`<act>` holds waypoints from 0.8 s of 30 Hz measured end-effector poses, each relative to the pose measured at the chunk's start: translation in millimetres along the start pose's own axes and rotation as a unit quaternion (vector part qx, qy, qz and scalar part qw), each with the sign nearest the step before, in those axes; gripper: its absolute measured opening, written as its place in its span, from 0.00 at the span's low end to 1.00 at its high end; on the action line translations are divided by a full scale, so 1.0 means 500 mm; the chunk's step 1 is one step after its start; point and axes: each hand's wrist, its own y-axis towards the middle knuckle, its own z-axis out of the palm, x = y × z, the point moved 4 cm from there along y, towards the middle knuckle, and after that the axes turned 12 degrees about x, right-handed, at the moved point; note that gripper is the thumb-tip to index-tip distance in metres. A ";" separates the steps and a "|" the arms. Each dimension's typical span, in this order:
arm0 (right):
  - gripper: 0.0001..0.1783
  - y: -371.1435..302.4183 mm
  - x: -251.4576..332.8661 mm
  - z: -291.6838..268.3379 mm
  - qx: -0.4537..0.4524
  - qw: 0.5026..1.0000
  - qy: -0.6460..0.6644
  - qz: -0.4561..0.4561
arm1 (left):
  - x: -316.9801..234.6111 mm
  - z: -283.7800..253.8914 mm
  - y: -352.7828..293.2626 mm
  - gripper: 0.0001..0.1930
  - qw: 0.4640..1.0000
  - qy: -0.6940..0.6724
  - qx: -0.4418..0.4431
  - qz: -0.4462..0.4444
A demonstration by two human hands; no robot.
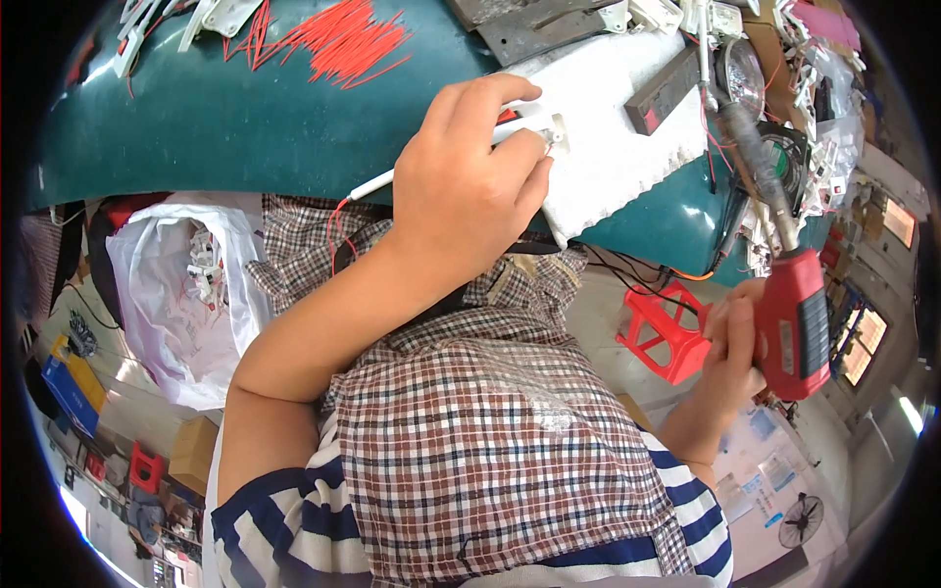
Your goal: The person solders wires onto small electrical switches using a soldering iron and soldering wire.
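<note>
My left hand [475, 171] is closed around a slim white plastic piece [372, 184], over the white cloth-covered pad [608, 118]. Thin red wires [338, 220] hang from its left end, and a pale fitting [554, 134] shows beyond my fingers. Much of the piece is hidden by the hand. Off to the right, my right hand [733, 338] grips a red and black soldering gun [792, 328] by its handle. Its long metal barrel [760, 162] points up toward the bench and looks blurred.
Cut red wires [348, 44] lie in a pile on the green bench [196, 127]. A dark block [667, 93] rests on the pad. White parts crowd the right side. Below the bench are a white bag [147, 294] of parts and a red stool [662, 333].
</note>
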 end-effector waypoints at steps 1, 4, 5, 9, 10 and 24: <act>0.07 0.011 -0.007 0.003 -0.008 1.000 0.000 -0.003 | -0.002 0.000 0.002 0.07 1.000 -0.002 0.000 0.008; 0.04 0.055 -0.046 -0.021 -0.048 0.991 0.073 -0.098 | -0.003 -0.006 0.000 0.08 1.000 0.011 0.015 -0.015; 0.04 0.071 -0.052 -0.015 -0.057 0.991 0.071 -0.101 | -0.007 -0.007 0.002 0.08 1.000 0.009 0.014 -0.006; 0.13 0.142 -0.112 0.002 -0.182 0.971 -0.062 -0.142 | -0.003 -0.008 0.015 0.12 0.999 -0.015 0.025 -0.014; 0.18 0.164 -0.130 0.004 -0.202 0.959 -0.042 -0.194 | -0.004 -0.010 0.017 0.14 0.999 -0.014 0.042 -0.022; 0.33 0.428 -0.126 0.092 -0.160 0.874 -0.447 -0.101 | 0.040 -0.238 0.011 0.27 0.978 -0.070 0.135 -0.145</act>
